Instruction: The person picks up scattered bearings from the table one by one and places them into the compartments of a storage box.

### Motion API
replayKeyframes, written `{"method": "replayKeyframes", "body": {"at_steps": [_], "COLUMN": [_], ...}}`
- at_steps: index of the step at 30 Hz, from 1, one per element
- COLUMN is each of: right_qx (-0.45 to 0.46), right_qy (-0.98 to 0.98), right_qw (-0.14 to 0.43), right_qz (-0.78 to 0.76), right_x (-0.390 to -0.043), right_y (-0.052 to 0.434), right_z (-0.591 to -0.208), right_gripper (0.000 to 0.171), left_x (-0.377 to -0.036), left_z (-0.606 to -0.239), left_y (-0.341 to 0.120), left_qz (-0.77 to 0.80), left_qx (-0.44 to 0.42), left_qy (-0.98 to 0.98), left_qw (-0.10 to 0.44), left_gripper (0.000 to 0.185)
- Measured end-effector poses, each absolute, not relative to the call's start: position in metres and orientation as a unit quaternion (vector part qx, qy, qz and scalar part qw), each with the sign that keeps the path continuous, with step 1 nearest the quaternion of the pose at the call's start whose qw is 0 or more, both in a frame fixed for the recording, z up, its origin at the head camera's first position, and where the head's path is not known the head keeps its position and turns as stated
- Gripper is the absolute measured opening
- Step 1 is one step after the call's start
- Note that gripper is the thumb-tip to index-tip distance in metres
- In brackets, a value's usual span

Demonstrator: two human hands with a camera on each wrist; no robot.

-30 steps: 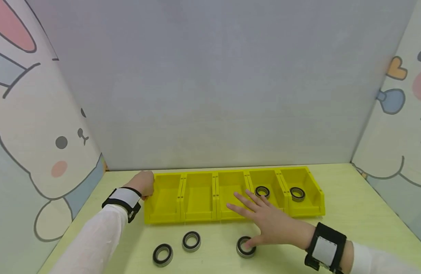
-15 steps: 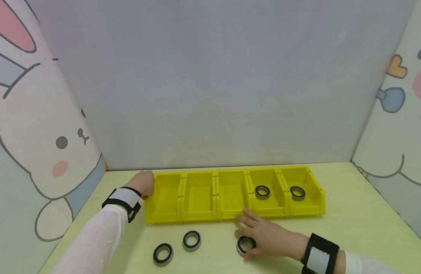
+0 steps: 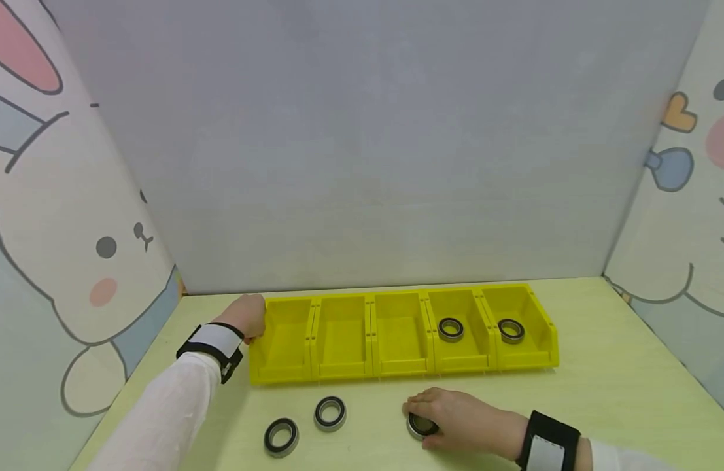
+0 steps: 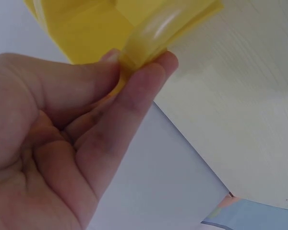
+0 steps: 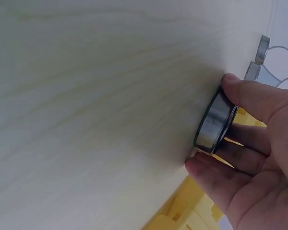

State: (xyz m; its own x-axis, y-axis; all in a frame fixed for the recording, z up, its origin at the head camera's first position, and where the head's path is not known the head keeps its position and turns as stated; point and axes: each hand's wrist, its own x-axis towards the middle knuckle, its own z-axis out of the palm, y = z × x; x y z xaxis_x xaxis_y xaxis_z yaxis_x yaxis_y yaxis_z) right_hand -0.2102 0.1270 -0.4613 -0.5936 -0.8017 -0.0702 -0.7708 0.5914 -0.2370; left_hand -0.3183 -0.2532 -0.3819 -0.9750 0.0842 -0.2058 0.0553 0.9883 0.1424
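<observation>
On the table, a ball bearing [image 3: 413, 430] with a black seal lies flat in front of the yellow bin row [image 3: 343, 371]. My right hand [image 3: 464, 422] grips it from the right, and the palm side partly covers it in the head view. Thumb and fingertips sit on opposite sides of the bearing's steel rim [image 5: 215, 120] in the right wrist view. At the row's left end, my left hand [image 3: 244, 315] pinches the outer bin's side wall [image 4: 146, 38] between thumb and fingers.
Two more bearings lie loose at the front left, one nearer [image 3: 279, 453] and one farther back [image 3: 329, 428]. Single bearings rest in the fourth bin [image 3: 450, 339] and the rightmost bin [image 3: 511, 340]. A grey back wall [image 3: 385, 163] and printed side panels enclose the table.
My right hand has come down from above the bins toward the front, and its spread fingers have closed around the bearing. The left hand stays in place on the bin wall.
</observation>
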Motion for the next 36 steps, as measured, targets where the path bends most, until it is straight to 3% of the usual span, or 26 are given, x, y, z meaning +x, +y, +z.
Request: {"method": "replayKeyframes", "body": {"at_steps": [8,17,24,27,36], "right_qx": [-0.449,-0.451,-0.466,-0.462,-0.440], "right_qy": [0.889,0.887,0.872,0.873,0.891], "right_qw": [0.058,0.087,0.133,0.143,0.106], "right_qz": [-0.075,-0.058,-0.066,-0.058,-0.039], "right_x": [-0.209,-0.214,-0.224,-0.228,-0.244], "right_y": [0.117,0.111,0.105,0.100,0.086], "right_z": [-0.461,-0.455,-0.435,-0.423,-0.380], "right_gripper": [0.043,0.040,0.032,0.036,0.041], "left_x": [-0.318,-0.318,-0.317,-0.317,-0.318], "left_z": [-0.382,-0.383,-0.382,-0.383,-0.384], "left_y": [-0.253,-0.252,-0.253,-0.254,-0.254], "left_qz": [0.068,0.066,0.067,0.068,0.071], "left_qx": [0.038,0.040,0.034,0.036,0.044], "left_qy": [0.991,0.991,0.992,0.992,0.992], "left_qw": [0.105,0.105,0.105,0.105,0.094], "left_gripper": [0.007,0.008,0.008,0.008,0.007]}}
